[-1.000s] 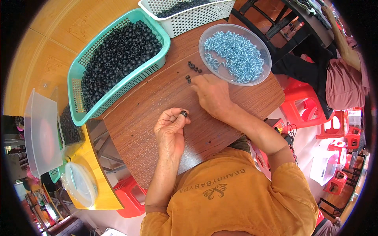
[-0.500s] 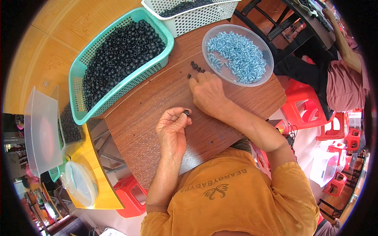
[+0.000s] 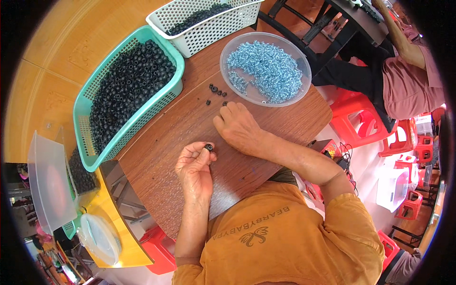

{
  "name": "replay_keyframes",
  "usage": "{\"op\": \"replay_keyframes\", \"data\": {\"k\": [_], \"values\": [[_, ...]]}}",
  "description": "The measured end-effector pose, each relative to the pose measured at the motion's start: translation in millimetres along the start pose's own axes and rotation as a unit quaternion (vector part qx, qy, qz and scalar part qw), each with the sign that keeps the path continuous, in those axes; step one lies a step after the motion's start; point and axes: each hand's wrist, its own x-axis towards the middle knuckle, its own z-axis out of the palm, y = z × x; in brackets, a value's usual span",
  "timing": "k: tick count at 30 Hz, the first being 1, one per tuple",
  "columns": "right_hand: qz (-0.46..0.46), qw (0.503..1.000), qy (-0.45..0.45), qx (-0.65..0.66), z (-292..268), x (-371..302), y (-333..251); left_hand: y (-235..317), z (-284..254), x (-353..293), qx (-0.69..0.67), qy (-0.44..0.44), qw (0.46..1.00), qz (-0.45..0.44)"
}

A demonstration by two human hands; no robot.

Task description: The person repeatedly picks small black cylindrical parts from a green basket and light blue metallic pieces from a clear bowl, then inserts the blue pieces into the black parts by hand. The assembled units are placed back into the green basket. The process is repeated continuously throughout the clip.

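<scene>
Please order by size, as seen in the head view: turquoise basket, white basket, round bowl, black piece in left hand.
1. Turquoise basket, largest
2. White basket (cropped at top) and round bowl: too alike to rank
3. Black piece in left hand, smallest

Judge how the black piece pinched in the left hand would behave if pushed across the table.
The black piece would probably roll, given its rounded outline. It seems light, small enough for the left hand to pinch. Its round end, seemingly undented there, suggests stiffness.
</scene>
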Motion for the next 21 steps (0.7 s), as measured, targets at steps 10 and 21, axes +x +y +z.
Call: {"op": "replay_keyframes", "data": {"k": [10,21], "values": [[0.121,0.951,0.057,0.28,-4,-13,5,0,4,-2,0.013,0.013,1.0,-0.005],[0.347,0.622,-0.034,0.701,-41,-16,-8,5,17,-11,0.001,0.0,1.0,-0.025]]}}
